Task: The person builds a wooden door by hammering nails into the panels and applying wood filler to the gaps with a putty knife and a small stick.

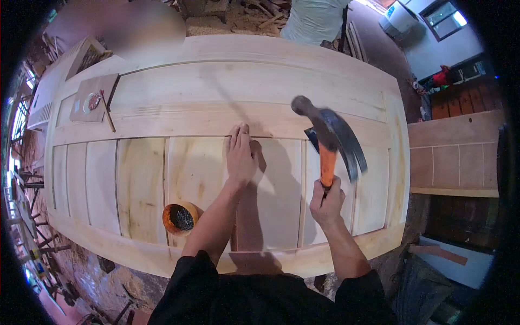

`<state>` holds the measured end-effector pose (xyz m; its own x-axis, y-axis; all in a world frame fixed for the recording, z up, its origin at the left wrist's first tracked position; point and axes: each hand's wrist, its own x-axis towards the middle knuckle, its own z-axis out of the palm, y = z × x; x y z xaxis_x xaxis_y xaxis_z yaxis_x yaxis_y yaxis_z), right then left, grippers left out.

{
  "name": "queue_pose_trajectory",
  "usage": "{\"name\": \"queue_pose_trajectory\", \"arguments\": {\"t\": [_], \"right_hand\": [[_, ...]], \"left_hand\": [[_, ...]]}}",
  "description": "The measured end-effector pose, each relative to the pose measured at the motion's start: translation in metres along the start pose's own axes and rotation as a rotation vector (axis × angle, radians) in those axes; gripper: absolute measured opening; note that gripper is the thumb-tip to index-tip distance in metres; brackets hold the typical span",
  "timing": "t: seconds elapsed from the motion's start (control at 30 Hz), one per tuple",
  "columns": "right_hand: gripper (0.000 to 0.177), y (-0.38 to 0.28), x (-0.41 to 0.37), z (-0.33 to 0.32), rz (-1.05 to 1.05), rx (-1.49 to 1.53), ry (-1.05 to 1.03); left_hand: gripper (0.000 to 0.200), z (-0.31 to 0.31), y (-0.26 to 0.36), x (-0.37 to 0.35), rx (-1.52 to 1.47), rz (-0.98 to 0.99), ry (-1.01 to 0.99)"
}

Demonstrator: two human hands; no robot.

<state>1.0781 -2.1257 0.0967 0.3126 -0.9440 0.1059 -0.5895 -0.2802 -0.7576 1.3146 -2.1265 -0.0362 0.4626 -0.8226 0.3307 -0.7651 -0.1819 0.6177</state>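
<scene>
A large pale wooden panelled door lies flat in front of me. My left hand rests on it, fingertips drawn together at the edge between a recessed panel and the middle rail. What they pinch, if anything, is too small to make out. My right hand is wrapped round the orange handle of a claw hammer, raised over the door's right half with its head slightly blurred. Beside my left forearm stands a round orange-rimmed tub holding small dark metal pieces, probably nails.
On the door's far left lies a thin board with a small stained dish and a slim stick. A white sack stands beyond the far edge. Another wooden panel is at the right. Wood scraps lie behind the door.
</scene>
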Motion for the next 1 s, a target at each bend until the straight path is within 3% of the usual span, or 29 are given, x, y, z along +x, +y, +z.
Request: {"name": "queue_pose_trajectory", "arguments": {"t": [0.03, 0.13, 0.27, 0.3, 0.37, 0.47, 0.6, 0.63, 0.73, 0.77, 0.87, 0.9, 1.0], "right_hand": [[0.018, 0.012, -0.004, 0.005, -0.067, -0.033, -0.041], [0.020, 0.053, 0.014, 0.028, 0.039, -0.389, -0.361], [0.022, 0.012, 0.018, 0.017, 0.075, -0.145, -0.184], [0.023, 0.015, 0.019, 0.020, 0.052, -0.148, -0.174], [0.024, 0.031, 0.006, 0.024, 0.038, -0.156, -0.158], [0.022, 0.052, 0.006, 0.018, 0.055, -0.352, -0.296], [0.020, 0.065, -0.052, 0.000, 0.248, -0.212, -0.292], [0.020, 0.077, -0.072, -0.001, 0.270, -0.127, -0.282], [0.020, 0.093, -0.112, -0.009, 0.483, 0.227, -0.315], [0.020, 0.094, -0.125, -0.013, 0.579, 0.361, -0.338], [0.016, 0.114, -0.147, -0.014, 0.651, 0.495, -0.366], [0.017, 0.118, -0.153, -0.012, 0.625, 0.505, -0.330], [0.018, 0.120, -0.158, -0.009, 0.597, 0.478, -0.299]], "left_hand": [[0.058, 0.001, 0.000, -0.001, -0.015, -0.001, 0.008], [0.062, 0.002, 0.001, 0.003, -0.007, 0.031, 0.024], [0.055, 0.003, -0.005, -0.001, 0.031, 0.056, 0.023], [0.048, -0.003, -0.004, 0.001, -0.075, -0.008, -0.008], [0.033, -0.032, 0.007, -0.009, -0.292, -0.138, -0.101], [0.019, -0.120, 0.015, -0.035, -0.190, -0.224, -0.252], [0.006, -0.211, -0.016, -0.091, -0.008, -0.305, -0.126], [0.004, -0.218, -0.034, -0.106, 0.183, -0.228, -0.130], [0.003, -0.224, -0.057, -0.123, 0.103, 0.001, -0.043], [0.004, -0.232, -0.036, -0.116, 0.031, -0.190, -0.064], [0.010, -0.253, -0.023, -0.111, 0.168, -0.190, -0.258], [0.015, -0.251, -0.029, -0.117, 0.311, -0.282, -0.408], [0.019, -0.236, -0.048, -0.149, 0.473, -0.127, -0.398]]}}
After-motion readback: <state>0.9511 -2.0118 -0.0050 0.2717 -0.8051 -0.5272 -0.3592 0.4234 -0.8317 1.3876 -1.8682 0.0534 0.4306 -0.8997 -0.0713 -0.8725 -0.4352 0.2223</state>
